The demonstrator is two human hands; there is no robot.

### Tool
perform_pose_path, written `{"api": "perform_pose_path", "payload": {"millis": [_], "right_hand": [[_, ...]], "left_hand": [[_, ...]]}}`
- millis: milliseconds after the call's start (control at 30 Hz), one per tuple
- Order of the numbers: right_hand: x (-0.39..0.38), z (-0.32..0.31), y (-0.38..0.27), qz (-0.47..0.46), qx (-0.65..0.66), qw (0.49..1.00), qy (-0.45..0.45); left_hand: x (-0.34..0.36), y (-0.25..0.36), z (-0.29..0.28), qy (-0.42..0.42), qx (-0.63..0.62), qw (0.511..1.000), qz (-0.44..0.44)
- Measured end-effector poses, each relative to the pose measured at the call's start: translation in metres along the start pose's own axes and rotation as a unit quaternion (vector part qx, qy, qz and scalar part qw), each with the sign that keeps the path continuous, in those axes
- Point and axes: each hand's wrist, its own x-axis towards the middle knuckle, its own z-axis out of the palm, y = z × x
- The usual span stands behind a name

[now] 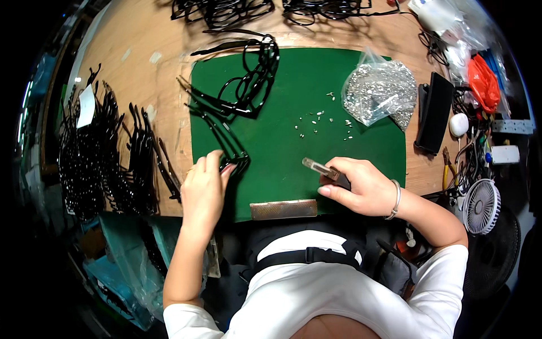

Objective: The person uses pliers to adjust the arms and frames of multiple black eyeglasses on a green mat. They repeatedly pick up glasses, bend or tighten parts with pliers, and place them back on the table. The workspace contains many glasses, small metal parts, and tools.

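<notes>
My left hand [202, 183] is at the mat's left front, thumb and fingers closed at the near end of a pair of black glasses [231, 144]. Its thin temples stretch away to the upper left; my fingers partly cover the rest. My right hand [361, 183] grips a short dark-handled tool [322, 168] with a flat silver end pointing left, above the green mat [293, 158]. More black glasses [248, 85] lie folded at the mat's upper left. Small silvery pieces [319, 116] are scattered beyond the tool, beside a clear bag of similar pieces [378, 90].
A metal bar [283, 209] lies along the mat's front edge. Bunches of black glasses parts [96, 152] cover the left, with more glasses [226, 11] at the back. On the right are a black case [435, 113], yellow-handled pliers [447, 169], cables and a white fan [481, 206].
</notes>
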Motion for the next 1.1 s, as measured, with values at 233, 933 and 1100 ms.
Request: {"api": "perform_pose_path", "payload": {"millis": [233, 933, 1100], "right_hand": [[-0.012, 0.002, 0.013, 0.040, 0.003, 0.999, 0.033], [0.013, -0.013, 0.059, 0.019, -0.285, 0.942, 0.178], [0.008, -0.016, 0.051, 0.052, -0.279, 0.946, 0.154]], "left_hand": [[0.059, 0.005, -0.017, 0.105, -0.238, 0.964, 0.061], [-0.046, 0.098, -0.035, -0.098, -0.660, 0.739, 0.093], [-0.044, 0.115, -0.014, -0.052, -0.753, 0.656, 0.015]]}}
